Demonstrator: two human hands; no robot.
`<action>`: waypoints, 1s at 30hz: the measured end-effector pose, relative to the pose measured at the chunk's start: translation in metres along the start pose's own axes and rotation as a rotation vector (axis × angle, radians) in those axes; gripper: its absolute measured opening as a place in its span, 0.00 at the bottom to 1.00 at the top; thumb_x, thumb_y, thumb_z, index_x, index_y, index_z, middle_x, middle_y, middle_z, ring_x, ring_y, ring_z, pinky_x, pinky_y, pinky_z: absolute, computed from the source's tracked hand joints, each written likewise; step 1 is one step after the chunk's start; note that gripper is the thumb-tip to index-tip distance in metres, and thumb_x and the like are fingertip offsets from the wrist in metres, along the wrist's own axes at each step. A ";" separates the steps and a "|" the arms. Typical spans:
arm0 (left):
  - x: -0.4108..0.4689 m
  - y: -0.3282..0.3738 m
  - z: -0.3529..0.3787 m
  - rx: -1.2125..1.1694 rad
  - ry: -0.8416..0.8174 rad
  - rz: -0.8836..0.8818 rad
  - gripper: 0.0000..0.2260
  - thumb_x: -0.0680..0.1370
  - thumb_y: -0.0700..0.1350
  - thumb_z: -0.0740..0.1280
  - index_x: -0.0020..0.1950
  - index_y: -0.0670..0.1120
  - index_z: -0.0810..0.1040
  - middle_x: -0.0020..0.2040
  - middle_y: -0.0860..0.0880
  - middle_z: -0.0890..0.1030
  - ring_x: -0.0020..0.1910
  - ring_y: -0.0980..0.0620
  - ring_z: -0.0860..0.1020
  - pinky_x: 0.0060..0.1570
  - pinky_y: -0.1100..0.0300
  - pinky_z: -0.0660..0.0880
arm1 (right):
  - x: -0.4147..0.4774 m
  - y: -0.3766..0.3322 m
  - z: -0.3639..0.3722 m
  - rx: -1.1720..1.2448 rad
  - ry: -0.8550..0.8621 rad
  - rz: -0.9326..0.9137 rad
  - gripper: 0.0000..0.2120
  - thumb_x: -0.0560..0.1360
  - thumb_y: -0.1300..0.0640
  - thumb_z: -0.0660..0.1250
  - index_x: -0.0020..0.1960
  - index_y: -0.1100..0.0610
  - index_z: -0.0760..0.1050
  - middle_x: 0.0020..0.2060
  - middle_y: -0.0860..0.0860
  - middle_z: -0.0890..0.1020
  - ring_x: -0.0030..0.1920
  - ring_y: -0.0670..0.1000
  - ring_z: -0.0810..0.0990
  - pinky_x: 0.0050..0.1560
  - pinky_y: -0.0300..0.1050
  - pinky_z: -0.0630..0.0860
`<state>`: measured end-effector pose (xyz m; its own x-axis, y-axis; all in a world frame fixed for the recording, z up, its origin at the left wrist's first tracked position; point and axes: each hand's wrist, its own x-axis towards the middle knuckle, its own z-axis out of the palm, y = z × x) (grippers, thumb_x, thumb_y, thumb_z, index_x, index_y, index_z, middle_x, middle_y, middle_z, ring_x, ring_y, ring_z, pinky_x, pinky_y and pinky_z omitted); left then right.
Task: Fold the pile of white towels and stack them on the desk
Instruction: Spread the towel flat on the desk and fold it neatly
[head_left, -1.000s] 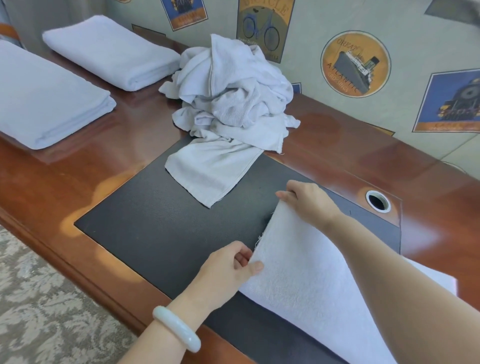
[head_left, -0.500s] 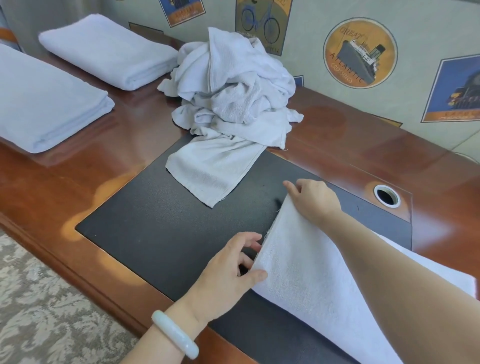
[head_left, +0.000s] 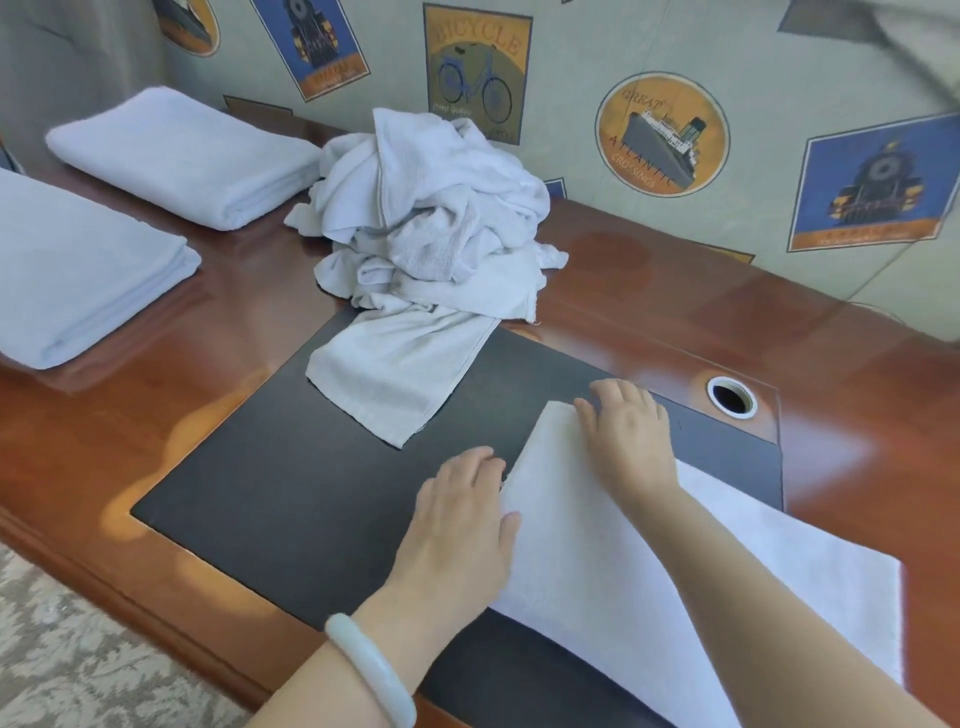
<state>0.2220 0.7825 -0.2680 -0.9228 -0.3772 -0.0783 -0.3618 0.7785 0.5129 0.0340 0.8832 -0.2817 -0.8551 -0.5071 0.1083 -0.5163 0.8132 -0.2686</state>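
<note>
Spread flat on black mat (head_left: 260, 493), front-right of desk (head_left: 156, 415): white towel (head_left: 597, 561), doubled over, lower layer showing at right. Right hand (head_left: 626, 434) palm-down on towel's far corner, fingers straight, pressing, gripping nothing. Left hand (head_left: 460, 525) likewise flat & open, palm on mat, thumb touching towel's left edge; pale bangle (head_left: 371, 670) on wrist. Behind: unfolded pile of towels (head_left: 431, 223), 1 end trailing onto mat. Far left, well apart from pile: back folded towel (head_left: 182, 156) & nearer folded towel (head_left: 78, 275). Round cable hole (head_left: 732, 397) just right of right hand.
</note>
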 end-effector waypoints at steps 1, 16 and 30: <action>0.010 0.012 0.009 0.033 0.053 0.124 0.20 0.82 0.48 0.58 0.73 0.44 0.67 0.76 0.49 0.63 0.76 0.49 0.62 0.72 0.53 0.63 | -0.016 0.005 -0.003 0.017 0.058 -0.010 0.20 0.83 0.50 0.53 0.65 0.61 0.74 0.65 0.57 0.76 0.68 0.59 0.70 0.69 0.53 0.60; 0.077 0.043 0.068 0.384 0.001 0.309 0.25 0.81 0.53 0.48 0.75 0.49 0.68 0.75 0.48 0.69 0.75 0.45 0.65 0.72 0.47 0.52 | -0.124 0.125 -0.029 -0.143 -0.091 0.198 0.46 0.67 0.28 0.19 0.80 0.43 0.43 0.80 0.44 0.45 0.79 0.47 0.39 0.75 0.48 0.31; 0.070 0.182 0.098 0.421 -0.223 0.792 0.25 0.84 0.50 0.51 0.81 0.50 0.51 0.81 0.51 0.47 0.80 0.51 0.42 0.77 0.49 0.37 | -0.166 0.189 -0.091 0.927 0.052 0.563 0.25 0.82 0.58 0.63 0.77 0.48 0.62 0.73 0.39 0.63 0.74 0.41 0.60 0.69 0.37 0.59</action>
<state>0.0782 0.9469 -0.2639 -0.9098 0.4144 -0.0227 0.4077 0.9027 0.1373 0.0737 1.1467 -0.2637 -0.9700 -0.0981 -0.2226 0.1698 0.3819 -0.9085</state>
